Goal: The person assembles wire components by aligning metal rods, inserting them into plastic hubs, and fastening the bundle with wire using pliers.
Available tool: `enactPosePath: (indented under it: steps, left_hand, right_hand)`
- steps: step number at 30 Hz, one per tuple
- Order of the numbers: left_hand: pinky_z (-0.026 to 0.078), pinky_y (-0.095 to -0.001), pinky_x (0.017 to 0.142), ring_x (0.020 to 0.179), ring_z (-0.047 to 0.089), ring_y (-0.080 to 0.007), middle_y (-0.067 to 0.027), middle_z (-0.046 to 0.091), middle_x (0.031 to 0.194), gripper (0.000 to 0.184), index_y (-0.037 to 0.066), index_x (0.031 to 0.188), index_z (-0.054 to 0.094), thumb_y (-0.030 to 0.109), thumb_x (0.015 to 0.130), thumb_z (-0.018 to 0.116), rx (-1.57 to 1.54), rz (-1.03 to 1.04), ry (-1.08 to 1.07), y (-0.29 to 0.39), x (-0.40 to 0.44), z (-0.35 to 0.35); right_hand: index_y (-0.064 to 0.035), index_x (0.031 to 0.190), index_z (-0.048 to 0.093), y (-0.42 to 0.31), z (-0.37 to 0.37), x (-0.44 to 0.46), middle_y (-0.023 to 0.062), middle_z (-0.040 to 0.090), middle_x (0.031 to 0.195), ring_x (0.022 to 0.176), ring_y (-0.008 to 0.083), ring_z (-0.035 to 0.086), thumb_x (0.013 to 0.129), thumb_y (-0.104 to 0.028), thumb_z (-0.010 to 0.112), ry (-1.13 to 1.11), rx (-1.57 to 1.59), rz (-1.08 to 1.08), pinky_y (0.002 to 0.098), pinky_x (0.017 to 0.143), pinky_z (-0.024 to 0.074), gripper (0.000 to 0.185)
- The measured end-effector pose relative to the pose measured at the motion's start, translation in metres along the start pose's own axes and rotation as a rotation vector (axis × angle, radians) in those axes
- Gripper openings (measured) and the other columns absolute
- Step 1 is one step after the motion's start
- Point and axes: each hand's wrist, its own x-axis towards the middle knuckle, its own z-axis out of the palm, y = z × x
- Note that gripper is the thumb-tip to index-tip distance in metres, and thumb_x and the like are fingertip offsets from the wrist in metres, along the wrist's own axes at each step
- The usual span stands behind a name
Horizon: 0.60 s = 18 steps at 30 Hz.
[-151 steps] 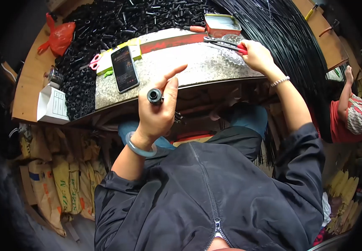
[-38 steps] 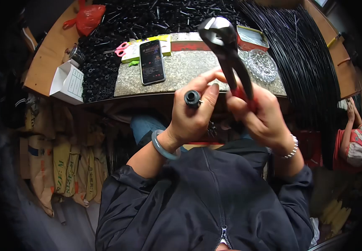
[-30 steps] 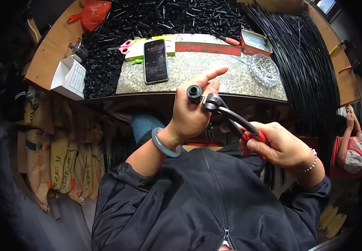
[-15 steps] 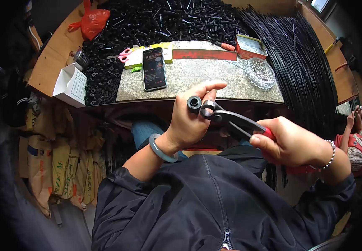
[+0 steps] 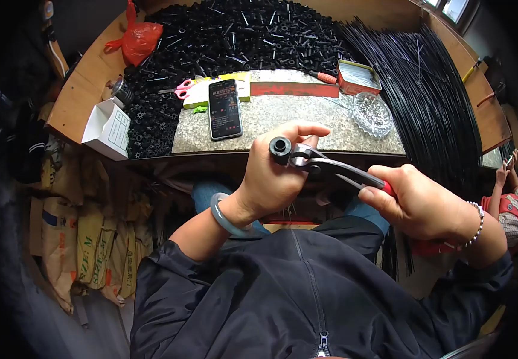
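Note:
My left hand is closed around a black tubular part, its round open end facing up and its index finger stretched to the right. My right hand grips the red handle of a pair of pincers. The metal jaws of the pincers sit right beside the black part, at my left thumb. Whatever small piece lies between the jaws is too small to make out. Both hands are in front of the table edge, below a phone and a glass dish.
Black parts are heaped behind the stone slab; long black strands lie at right. A red tin, pink scissors, a white box and a red bag stand around. Another person is at far right.
The pincers came from the dish area to the black part in my left hand. Over the last second my right hand moved right and its handles closed somewhat. The view shifted slightly.

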Motion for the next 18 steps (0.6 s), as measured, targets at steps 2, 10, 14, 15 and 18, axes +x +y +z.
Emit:
enactPosePath:
  steps: [2,10,14,15,18]
  left_hand:
    - [0.032,-0.0169,0.049,0.056,0.041,0.0016,0.0062,0.051,0.064,0.02,-0.002,0.102,0.062,0.006,0.084,0.057,0.078,-0.003,-0.025,0.009,0.003,-0.003]
    - [0.026,-0.0162,0.047,0.05,0.031,0.0024,0.011,0.036,0.054,0.027,-0.002,0.111,0.053,0.002,0.084,0.055,-0.141,0.058,0.058,0.014,0.018,-0.002]
    - [0.034,-0.0177,0.052,0.058,0.04,-0.0001,0.0075,0.047,0.064,0.023,0.001,0.104,0.055,0.009,0.084,0.062,-0.139,-0.009,0.097,-0.032,-0.014,0.027]
    - [0.037,-0.0175,0.054,0.06,0.042,-0.0001,0.0038,0.05,0.066,0.025,0.001,0.104,0.055,0.009,0.082,0.063,-0.015,0.074,0.146,-0.078,-0.045,0.038]
    - [0.046,-0.0299,0.06,0.063,0.058,-0.0213,-0.0107,0.057,0.078,0.027,-0.002,0.107,0.051,0.006,0.083,0.061,0.243,0.249,0.162,-0.166,-0.096,0.047]
  right_hand:
    - [-0.0011,0.082,0.048,-0.001,-0.001,-0.001,0.003,0.047,0.051,0.047,0.0076,0.04,0.092,-0.024,0.049,0.008,-0.04,-0.02,0.027,0.046,0.0381,0.025]
    - [0.0009,0.118,0.041,0.123,0.036,0.074,0.0231,0.052,0.107,0.097,0.0342,0.055,0.093,-0.017,0.046,0.55,-0.242,-0.274,0.0351,0.086,0.0419,0.032]
    - [-0.0015,0.12,0.042,0.154,0.061,0.121,0.0216,0.051,0.102,0.092,0.036,0.054,0.087,-0.019,0.054,0.645,-0.519,0.075,0.041,0.078,0.045,0.039]
    - [-0.0022,0.116,0.047,0.165,0.066,0.136,0.0208,0.051,0.101,0.092,0.035,0.053,0.084,-0.019,0.056,0.783,-0.66,0.032,0.041,0.078,0.0441,0.037]
    - [-0.0043,0.115,0.054,0.183,0.077,0.142,0.0164,0.053,0.11,0.099,0.0333,0.051,0.081,-0.019,0.062,0.96,-0.724,-0.029,0.0415,0.088,0.0397,0.038]
